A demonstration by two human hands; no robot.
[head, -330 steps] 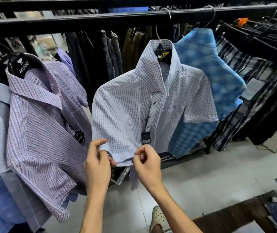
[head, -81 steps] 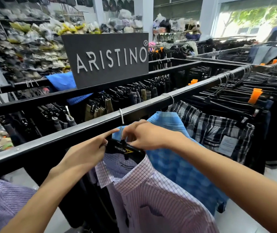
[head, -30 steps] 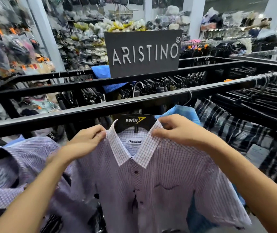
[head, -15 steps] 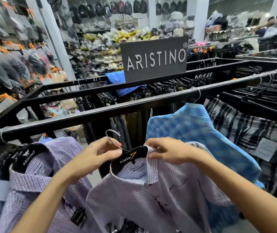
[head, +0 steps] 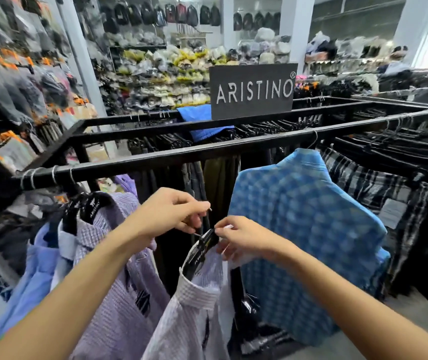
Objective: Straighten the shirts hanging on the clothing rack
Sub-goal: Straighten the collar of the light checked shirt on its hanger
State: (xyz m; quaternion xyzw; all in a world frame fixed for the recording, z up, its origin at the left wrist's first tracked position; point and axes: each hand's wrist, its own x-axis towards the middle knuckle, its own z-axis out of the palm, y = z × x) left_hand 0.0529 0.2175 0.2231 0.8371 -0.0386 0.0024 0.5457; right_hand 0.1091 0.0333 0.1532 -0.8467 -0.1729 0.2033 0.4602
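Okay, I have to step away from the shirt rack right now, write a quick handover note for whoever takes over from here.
Left hand: pinched on the metal hook of the hanger, held below the rail, off the rack.
Right hand: gripping the collar of the white checked shirt beside the hanger.
The shirt is turned sideways, collar crooked on the hanger.
On the rail: lilac checked shirt to the left, blue checked shirt to the right, a gap between them.
Done: nothing I can confirm as finished.
Left: seat the collar, hook the hanger into the gap, square the shirt, then check its neighbours.
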